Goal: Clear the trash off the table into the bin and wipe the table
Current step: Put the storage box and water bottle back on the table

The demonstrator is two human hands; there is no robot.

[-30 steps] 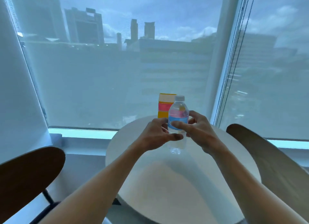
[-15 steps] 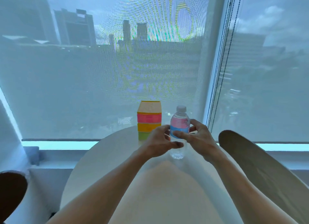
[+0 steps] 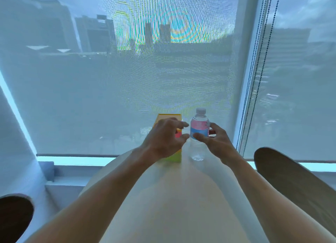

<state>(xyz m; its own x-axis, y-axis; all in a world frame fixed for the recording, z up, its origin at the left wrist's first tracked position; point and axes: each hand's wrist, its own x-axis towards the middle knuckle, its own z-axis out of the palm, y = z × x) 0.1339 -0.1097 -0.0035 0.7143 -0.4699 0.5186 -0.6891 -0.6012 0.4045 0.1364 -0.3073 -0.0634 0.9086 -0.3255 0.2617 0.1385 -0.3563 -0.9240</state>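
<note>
A clear water bottle (image 3: 199,122) with a pink and blue label and a white cap stands upright at the far edge of the round white table (image 3: 181,206). My right hand (image 3: 216,142) holds it, thumb across the front of the label and fingers behind its right side. Just left of the bottle stands a carton (image 3: 169,116) banded yellow, pink and green. My left hand (image 3: 163,139) hovers in front of the carton with fingers spread, holding nothing and hiding most of its face. No bin or cloth is in view.
A dark wooden chair back (image 3: 291,179) rises right of the table, and another chair (image 3: 14,217) shows at the lower left. Behind the table are a window sill (image 3: 72,161), a sheer roller blind and hanging bead cords (image 3: 254,79).
My left hand has let go of the bottle and moved left in front of the carton. The bottle now stands beside the carton at the table's far edge. The camera moved closer.
</note>
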